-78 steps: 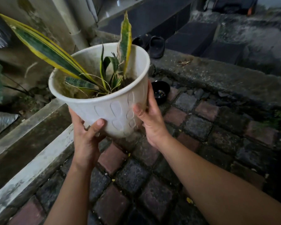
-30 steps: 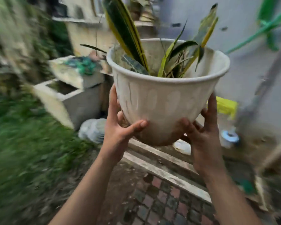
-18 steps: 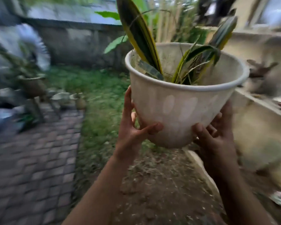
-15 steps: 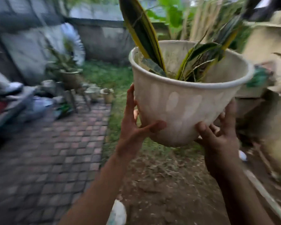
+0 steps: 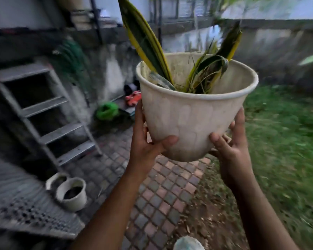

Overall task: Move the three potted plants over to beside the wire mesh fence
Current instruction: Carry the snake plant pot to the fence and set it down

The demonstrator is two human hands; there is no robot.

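I hold a cream-white plastic pot with a yellow-edged snake plant up in front of me. My left hand grips its lower left side, thumb across the front. On the lower right side sits my right hand, fingers cupped under the base. Two smaller white pots stand on the paving at the lower left, next to a sheet of wire mesh that lies low in the bottom left corner.
An aluminium stepladder leans against the stained wall at the left. A green object and red items lie near the wall's foot. Brick paving runs ahead; grass spreads at the right below a grey wall.
The view has swung further left while both hands keep the pot raised; the ladder, mesh and two white pots have come into sight, and the grass now lies at the right.
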